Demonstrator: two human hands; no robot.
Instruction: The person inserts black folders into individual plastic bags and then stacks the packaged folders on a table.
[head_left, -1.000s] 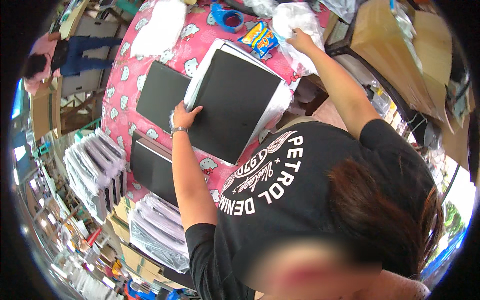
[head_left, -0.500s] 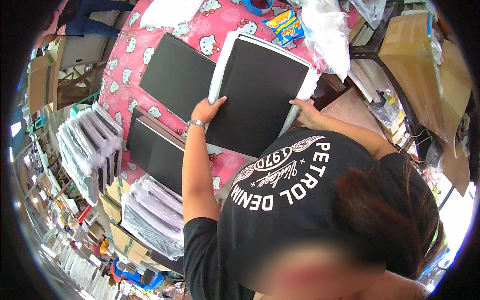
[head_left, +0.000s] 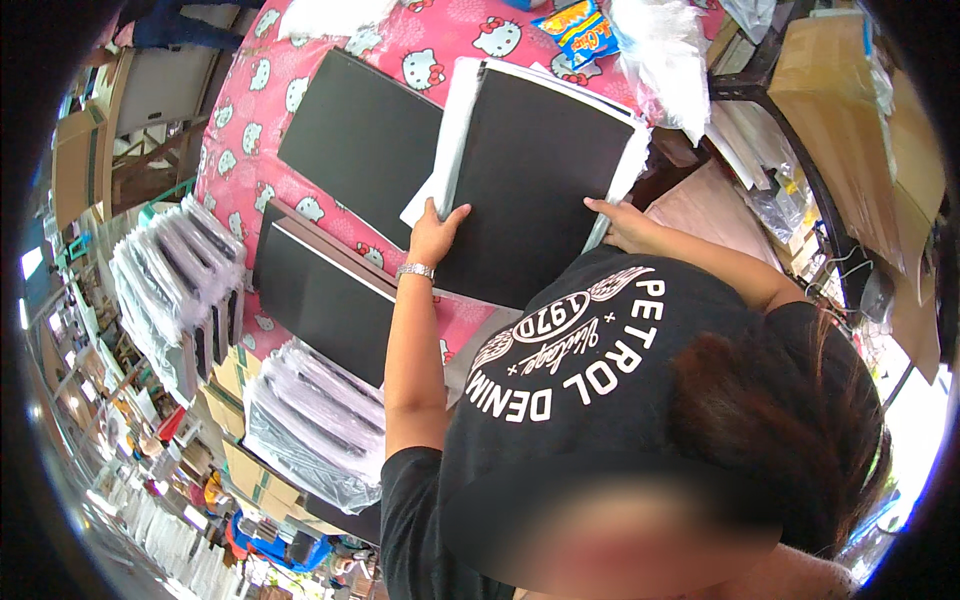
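Watching through the head cam here, and I've got both hands on the same thing. It's a large black panel (head_left: 535,180) just right of center in the upper half of the frame, tilted a bit so its top end leans left. Left hand (head_left: 437,235) grasps its left edge, thumb on top of the black face, and there's a silver wristwatch (head_left: 416,270) on that wrist. Right hand (head_left: 628,228) grips the opposite edge, with the lower fingers partly hidden. White, plastic-looking wrapping (head_left: 460,125) pokes out along the left side and the upper right corner. Can't tell from my angle if the panel is fully off the counter (head_left: 228,150), which has a pink cartoon-cat cover.

Just left of it, a second dark panel (head_left: 360,140) lies flat, and a white sheet edge reaches its right side near my left hand. Below that there's a black-topped stack (head_left: 325,290) with brown and white edges showing. Further out, one plastic-wrapped bundle (head_left: 175,290) sits at the left of the frame and another wrapped bundle (head_left: 315,425) at lower left.

Up top I see a blue and yellow snack packet (head_left: 580,32), with a crumpled white plastic bag (head_left: 660,70) right beside it. Big brown cardboard (head_left: 830,110) fills the upper right.
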